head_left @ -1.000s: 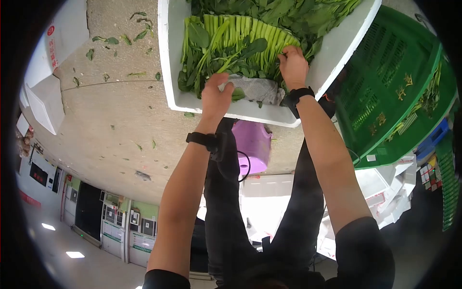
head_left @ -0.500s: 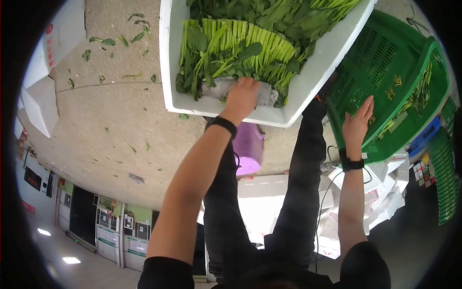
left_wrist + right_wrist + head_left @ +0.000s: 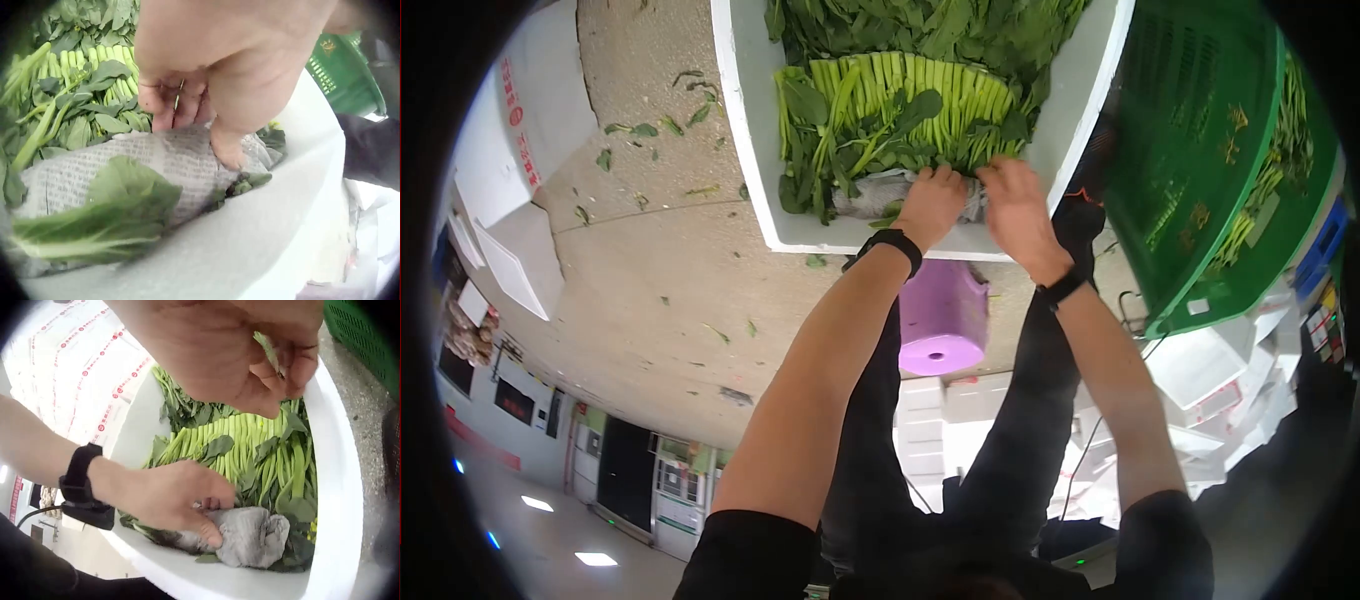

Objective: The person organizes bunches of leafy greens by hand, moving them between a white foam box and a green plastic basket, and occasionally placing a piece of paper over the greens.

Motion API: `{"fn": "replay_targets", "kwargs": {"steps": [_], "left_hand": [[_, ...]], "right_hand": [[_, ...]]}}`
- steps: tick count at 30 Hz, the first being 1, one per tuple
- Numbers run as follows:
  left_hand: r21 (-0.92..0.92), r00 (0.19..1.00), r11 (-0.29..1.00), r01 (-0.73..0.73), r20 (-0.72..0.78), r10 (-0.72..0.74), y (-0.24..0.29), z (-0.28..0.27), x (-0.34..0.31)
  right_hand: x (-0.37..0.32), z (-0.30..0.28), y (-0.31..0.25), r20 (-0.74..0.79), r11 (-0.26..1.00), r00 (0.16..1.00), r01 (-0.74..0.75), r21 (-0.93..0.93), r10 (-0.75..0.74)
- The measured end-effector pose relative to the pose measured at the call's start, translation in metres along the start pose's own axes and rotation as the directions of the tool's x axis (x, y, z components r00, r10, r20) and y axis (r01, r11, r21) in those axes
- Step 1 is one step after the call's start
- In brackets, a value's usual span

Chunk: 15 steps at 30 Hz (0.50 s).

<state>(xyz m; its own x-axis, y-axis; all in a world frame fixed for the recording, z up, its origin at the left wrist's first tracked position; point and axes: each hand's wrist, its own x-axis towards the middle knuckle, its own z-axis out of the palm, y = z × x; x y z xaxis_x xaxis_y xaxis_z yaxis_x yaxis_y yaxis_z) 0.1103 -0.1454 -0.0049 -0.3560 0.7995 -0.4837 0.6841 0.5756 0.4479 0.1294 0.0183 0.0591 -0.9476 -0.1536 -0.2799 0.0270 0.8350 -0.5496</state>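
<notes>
In the head view, a white foam box holds rows of leafy green stalks. A grey printed-paper bundle lies along its near wall. My left hand grips the bundle toward its right end; the left wrist view shows the thumb in front of the paper and the fingers behind. Just right of it, my right hand is over the bundle's right end. In the right wrist view, the curled fingers of my right hand pinch a small green piece, above the stalks.
A green perforated basket with loose greens stands right of the box. A purple stool-like object sits below the box, between the legs. Leaf scraps lie on the floor; white foam boxes are piled at lower right.
My right hand has come back from beside the green basket to the paper bundle. My left hand has shifted right along the bundle. The head view has shifted slightly.
</notes>
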Motion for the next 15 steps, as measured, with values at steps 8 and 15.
{"fn": "replay_targets", "kwargs": {"steps": [8, 15], "left_hand": [[-0.289, 0.988, 0.947, -0.140, 0.028, 0.154, -0.052, -0.046, -0.033], [-0.613, 0.930, 0.775, 0.153, -0.174, -0.322, -0.147, -0.170, -0.093]], "right_hand": [[0.032, 0.064, 0.025, 0.682, 0.955, 0.702, -0.296, 0.014, 0.207], [0.026, 0.061, 0.015, 0.674, 0.984, 0.723, -0.172, -0.039, 0.153]]}}
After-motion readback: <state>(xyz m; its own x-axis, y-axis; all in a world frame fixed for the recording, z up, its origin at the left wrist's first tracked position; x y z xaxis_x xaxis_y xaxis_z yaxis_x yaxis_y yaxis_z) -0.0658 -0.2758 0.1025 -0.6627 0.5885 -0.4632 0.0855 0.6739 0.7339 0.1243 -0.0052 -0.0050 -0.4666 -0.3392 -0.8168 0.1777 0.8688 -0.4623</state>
